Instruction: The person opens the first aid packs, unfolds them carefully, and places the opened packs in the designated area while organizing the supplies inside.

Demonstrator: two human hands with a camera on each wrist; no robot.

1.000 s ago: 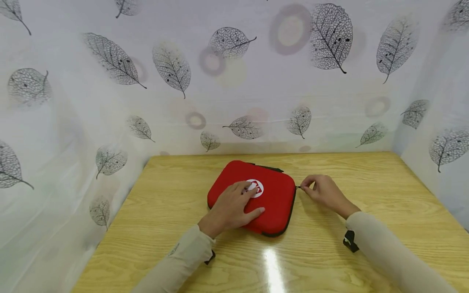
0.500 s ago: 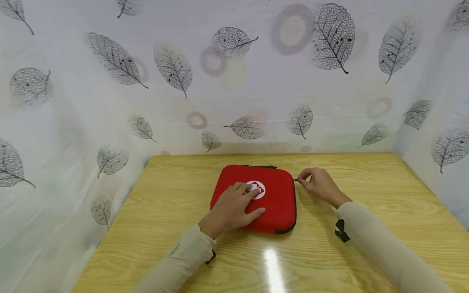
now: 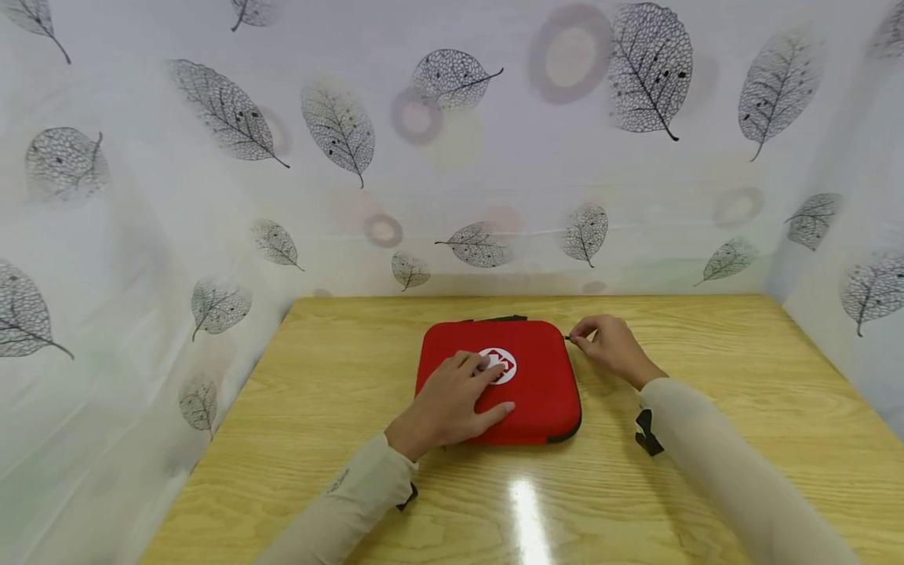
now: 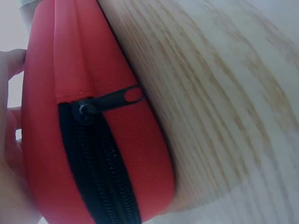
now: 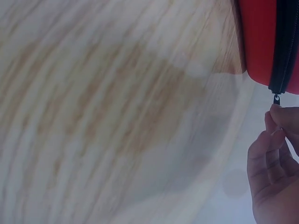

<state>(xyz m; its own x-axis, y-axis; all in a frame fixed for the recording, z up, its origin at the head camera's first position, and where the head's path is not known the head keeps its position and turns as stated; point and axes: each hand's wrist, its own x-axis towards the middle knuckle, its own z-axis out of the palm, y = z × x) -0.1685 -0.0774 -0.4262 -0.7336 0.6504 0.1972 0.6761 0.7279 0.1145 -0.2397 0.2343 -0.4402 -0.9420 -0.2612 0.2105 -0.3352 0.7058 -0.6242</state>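
A red zip case [image 3: 537, 392] with a white round emblem [image 3: 500, 366] lies flat on the table. My left hand [image 3: 452, 400] rests on its lid, fingers spread and fairly straight over part of the emblem. At the case's back right corner, my right hand [image 3: 613, 345] pinches a small zipper pull [image 5: 276, 99] between thumb and fingertips. In the right wrist view, that pull hangs at the end of the black zipper [image 5: 285, 51]. A second black zipper pull [image 4: 114, 100] dangles free on the side seen in the left wrist view, with zipper teeth [image 4: 105, 172] running from it.
A light wood table [image 3: 332, 345] bears the case. Behind it and at both sides hangs a pale curtain [image 3: 353, 259] printed with leaves. Part of a black handle [image 3: 504, 318] shows along the case's back edge.
The case has turned counterclockwise, its back edge now nearly level. My right hand has moved back and slightly left with the zipper pull. The left hand stays on the lid.
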